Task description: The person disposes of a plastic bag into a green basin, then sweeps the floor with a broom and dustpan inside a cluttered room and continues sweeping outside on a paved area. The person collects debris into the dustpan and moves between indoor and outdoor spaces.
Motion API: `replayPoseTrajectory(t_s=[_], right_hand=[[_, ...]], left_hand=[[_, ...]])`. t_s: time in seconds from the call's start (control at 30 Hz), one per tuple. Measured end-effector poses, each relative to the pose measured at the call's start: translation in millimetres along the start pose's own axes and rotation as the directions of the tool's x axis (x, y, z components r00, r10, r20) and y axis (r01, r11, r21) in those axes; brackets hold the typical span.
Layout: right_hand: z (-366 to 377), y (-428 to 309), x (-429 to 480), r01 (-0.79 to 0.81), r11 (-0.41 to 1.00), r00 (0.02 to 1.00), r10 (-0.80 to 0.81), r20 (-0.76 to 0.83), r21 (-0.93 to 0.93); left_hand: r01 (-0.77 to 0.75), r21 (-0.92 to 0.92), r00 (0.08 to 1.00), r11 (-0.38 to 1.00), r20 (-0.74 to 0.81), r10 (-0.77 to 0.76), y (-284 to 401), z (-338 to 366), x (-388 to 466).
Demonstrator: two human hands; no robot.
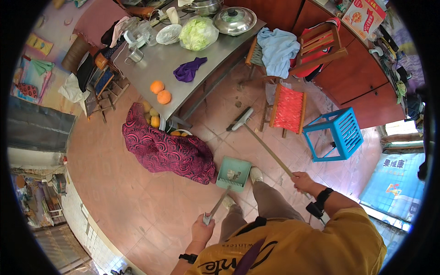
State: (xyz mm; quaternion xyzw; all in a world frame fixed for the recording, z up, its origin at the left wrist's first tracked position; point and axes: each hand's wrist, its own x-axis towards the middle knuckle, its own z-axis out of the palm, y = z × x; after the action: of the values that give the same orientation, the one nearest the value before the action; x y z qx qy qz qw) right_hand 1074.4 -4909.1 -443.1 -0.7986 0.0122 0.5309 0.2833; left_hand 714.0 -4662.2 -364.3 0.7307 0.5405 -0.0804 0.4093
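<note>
My left hand point(202, 228) is closed around the handle of a green long-handled dustpan point(235, 168), whose pan lies on the floor by my feet with some debris in it. With my right hand point(303, 182) I grip the pole of a broom point(242, 119). The grey-white broom head, with dark bristles, touches the tiles between the metal table and the woven red stool. A pink-and-black patterned cloth point(168, 151) partly covers yellow-orange fruit left of the dustpan.
A metal table point(144, 79) holds two oranges, a purple cloth, a bagged cabbage and lidded pans. At right stand a red woven stool point(288, 108), a blue plastic stool point(333, 137) and a wooden chair point(319, 51) by red cabinets. A folding chair point(105, 82) stands left.
</note>
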Motion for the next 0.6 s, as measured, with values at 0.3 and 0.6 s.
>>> replayPoseTrajectory(t_s=[0.3,0.6], right_hand=[[-49.1,-61.8,45.9,0.156,0.518,0.845,-0.511,-0.157,-0.841],[1.3,-83.7,134.6,0.173,0.604,0.95,-0.31,-0.028,-0.778]], left_hand=[[0.103,-0.127,0.994,0.987,-0.009,-0.105,12.8,-5.2,11.9],[0.128,-0.025,0.991,0.992,-0.041,-0.129,22.6,6.7,23.3]])
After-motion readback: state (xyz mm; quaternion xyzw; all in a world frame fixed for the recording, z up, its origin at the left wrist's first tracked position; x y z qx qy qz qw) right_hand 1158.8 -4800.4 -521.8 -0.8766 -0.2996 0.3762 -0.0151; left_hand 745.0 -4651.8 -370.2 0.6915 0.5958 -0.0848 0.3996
